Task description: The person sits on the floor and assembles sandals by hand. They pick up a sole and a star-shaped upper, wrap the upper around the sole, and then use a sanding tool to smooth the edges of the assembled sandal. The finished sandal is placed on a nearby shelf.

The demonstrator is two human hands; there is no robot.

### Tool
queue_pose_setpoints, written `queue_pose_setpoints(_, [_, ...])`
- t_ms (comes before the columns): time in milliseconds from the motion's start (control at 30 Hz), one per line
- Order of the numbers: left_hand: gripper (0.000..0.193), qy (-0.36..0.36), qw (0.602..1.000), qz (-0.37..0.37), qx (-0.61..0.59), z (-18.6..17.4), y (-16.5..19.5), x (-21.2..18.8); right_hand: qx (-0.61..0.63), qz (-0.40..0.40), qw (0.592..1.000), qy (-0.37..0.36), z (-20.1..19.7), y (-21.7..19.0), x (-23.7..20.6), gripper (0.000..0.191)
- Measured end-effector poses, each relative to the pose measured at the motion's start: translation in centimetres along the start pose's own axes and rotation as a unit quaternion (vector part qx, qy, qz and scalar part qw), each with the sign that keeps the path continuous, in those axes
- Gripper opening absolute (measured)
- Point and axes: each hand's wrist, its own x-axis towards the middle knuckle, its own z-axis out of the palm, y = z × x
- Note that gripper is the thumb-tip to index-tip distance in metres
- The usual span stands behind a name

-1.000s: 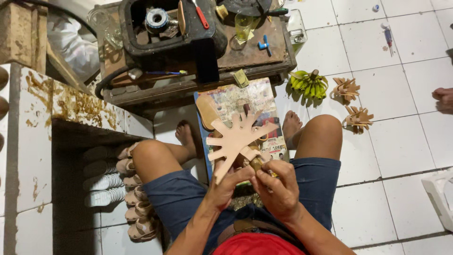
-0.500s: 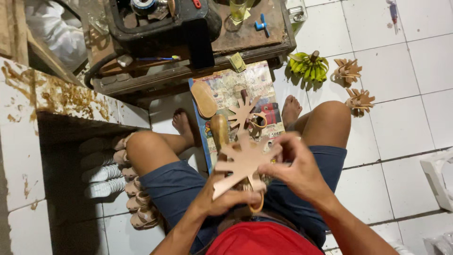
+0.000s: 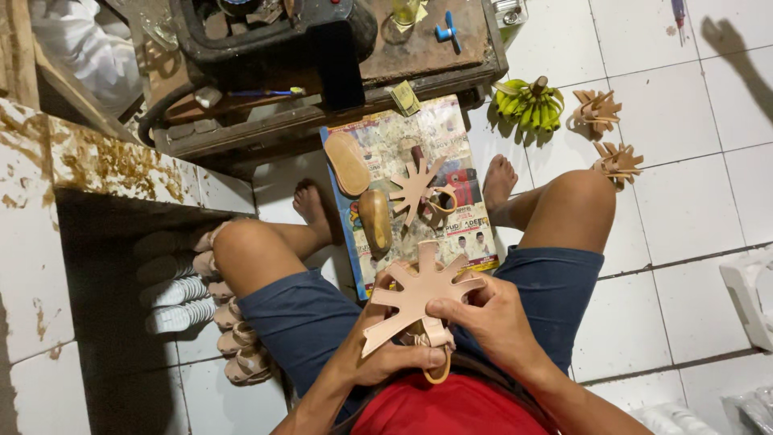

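Note:
A tan star-shaped leather piece [image 3: 419, 292] with several strips rests over my lap. My left hand [image 3: 385, 354] grips its lower part together with a small strap loop [image 3: 437, 348]. My right hand [image 3: 493, 319] pinches its right edge. Ahead, on a printed paper sheet [image 3: 451, 234] between my feet, lie another star-shaped leather piece [image 3: 415, 188], a tan insole [image 3: 348, 163] and a brown wooden shoe form [image 3: 375, 221].
A low wooden bench [image 3: 419, 56] with a black machine [image 3: 266, 32] stands in front. A bunch of green bananas [image 3: 527, 103] and two folded leather pieces [image 3: 605, 133] lie on the white tiles at right. Stacked sandals [image 3: 217, 322] sit left of my thigh.
The leather piece has been turned and brought closer over my lap. The camera view has shifted downward and slightly right.

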Motion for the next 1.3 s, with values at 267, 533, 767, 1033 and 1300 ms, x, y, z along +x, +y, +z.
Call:
queue_pose_setpoints(267, [0.081,0.010,0.997,0.018,0.078,1.9,0.1,-3.3,-0.052,0.039,0.998,0.008,0.1,-0.6,-3.3,0.047])
queue_pose_setpoints(533, [0.074,0.028,0.999,0.009,0.018,3.6,-0.6,-4.3,0.058,0.056,0.981,-0.177,0.0,-0.7,-5.7,0.027])
queue_pose_setpoints(767, [0.067,0.029,0.997,-0.038,-0.062,3.1,0.3,-4.9,0.045,0.058,0.986,-0.153,1.3,1.1,-5.8,0.023])
queue_pose_setpoints(1033, [0.060,0.018,0.951,-0.187,-0.244,2.0,3.2,-7.6,0.041,0.000,0.978,-0.207,0.9,0.8,-5.2,0.022])
queue_pose_setpoints(1300, [0.041,0.098,0.959,-0.197,-0.181,3.3,0.4,-7.1,0.140,0.197,0.953,-0.185,0.8,0.8,-4.6,0.041])
